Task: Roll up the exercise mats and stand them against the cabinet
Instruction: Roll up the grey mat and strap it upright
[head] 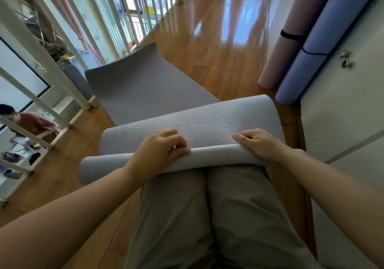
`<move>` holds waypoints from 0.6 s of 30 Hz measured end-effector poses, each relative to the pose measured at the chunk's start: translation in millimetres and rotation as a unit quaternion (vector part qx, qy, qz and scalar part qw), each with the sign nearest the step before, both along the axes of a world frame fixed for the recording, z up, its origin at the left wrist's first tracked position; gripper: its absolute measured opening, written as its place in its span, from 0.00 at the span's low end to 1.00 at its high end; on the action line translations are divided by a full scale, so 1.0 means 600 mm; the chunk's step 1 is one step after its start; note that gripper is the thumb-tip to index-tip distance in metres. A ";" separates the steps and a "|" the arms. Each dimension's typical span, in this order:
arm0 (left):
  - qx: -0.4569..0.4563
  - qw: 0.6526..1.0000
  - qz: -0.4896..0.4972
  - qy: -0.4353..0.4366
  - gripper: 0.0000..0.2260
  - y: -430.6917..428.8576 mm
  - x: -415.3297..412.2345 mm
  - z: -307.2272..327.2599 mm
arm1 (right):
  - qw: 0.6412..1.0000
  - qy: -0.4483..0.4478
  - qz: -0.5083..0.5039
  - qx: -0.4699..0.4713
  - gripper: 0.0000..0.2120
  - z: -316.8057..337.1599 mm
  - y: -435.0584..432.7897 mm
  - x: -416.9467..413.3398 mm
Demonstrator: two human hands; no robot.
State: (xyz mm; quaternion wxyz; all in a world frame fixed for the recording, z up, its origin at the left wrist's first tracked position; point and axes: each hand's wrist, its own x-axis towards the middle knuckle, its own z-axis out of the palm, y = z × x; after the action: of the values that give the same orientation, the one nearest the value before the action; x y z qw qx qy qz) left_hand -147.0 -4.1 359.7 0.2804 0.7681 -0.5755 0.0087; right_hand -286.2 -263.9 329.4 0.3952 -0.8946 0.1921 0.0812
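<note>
Two rolled mats, a pink mat (291, 33) and a blue mat (324, 40), already lean against the pale cabinet (342, 106) on the right, each strapped shut; a third, the grey mat (145, 87), lies on the wooden floor (207, 46) with only its near end curled over. The left hand (164, 150) and right hand (259, 144) sit apart, both pressing down on that first fold, fingers curled onto it; the roll looks barely begun, though its underside is hidden; most of the length is left to roll, then stand up.
</note>
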 end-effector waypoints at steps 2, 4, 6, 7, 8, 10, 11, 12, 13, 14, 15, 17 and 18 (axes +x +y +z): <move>-0.024 0.997 -0.029 -0.072 0.14 0.014 -0.010 -0.013 | 1.000 -0.015 -0.016 0.009 0.22 0.000 -0.002 0.001; -0.001 0.993 -0.038 -0.113 0.16 0.026 -0.016 -0.019 | 0.996 -0.079 -0.032 -0.036 0.24 -0.004 -0.002 0.000; 0.030 0.990 -0.028 -0.132 0.18 0.030 -0.019 -0.014 | 0.973 -0.191 -0.038 -0.126 0.25 -0.010 0.005 -0.002; 0.037 0.989 -0.018 -0.139 0.19 0.030 -0.020 -0.010 | 0.953 -0.246 -0.039 -0.173 0.25 -0.012 0.009 -0.006; 0.043 0.988 -0.005 -0.145 0.19 0.030 -0.022 -0.005 | 0.932 -0.294 -0.039 -0.207 0.24 -0.013 0.015 -0.013; 0.057 0.987 0.023 -0.147 0.20 0.033 -0.029 0.003 | 0.917 -0.329 -0.027 -0.224 0.23 -0.017 0.025 -0.038; 0.068 0.987 0.037 -0.141 0.21 0.034 -0.033 0.006 | 0.920 -0.319 -0.018 -0.226 0.22 -0.019 0.029 -0.056; 0.077 0.987 0.049 -0.132 0.21 0.034 -0.038 0.008 | 0.922 -0.300 -0.009 -0.244 0.22 -0.023 0.033 -0.074; 0.087 0.987 0.062 -0.120 0.21 0.034 -0.042 0.010 | 0.918 -0.281 -0.006 -0.278 0.24 -0.027 0.039 -0.090; 0.094 0.987 0.073 -0.109 0.21 0.034 -0.046 0.012 | 0.910 -0.268 -0.006 -0.316 0.27 -0.030 0.045 -0.101; 0.099 0.987 0.083 -0.098 0.21 0.033 -0.049 0.015 | 0.901 -0.261 -0.012 -0.347 0.29 -0.030 0.050 -0.105; 0.109 0.986 0.102 -0.079 0.21 0.029 -0.054 0.021 | 0.885 -0.258 -0.028 -0.386 0.31 -0.017 0.060 -0.097; 0.114 0.984 0.111 -0.078 0.21 0.028 -0.056 0.023 | 0.881 -0.257 -0.027 -0.396 0.31 -0.010 0.060 -0.090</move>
State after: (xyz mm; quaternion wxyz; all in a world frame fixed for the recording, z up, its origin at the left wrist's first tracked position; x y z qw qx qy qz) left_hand -180.9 12.6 373.4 0.1427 0.8509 -0.5043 0.0343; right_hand -340.4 -228.0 323.6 0.0451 -0.9603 0.1242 -0.2456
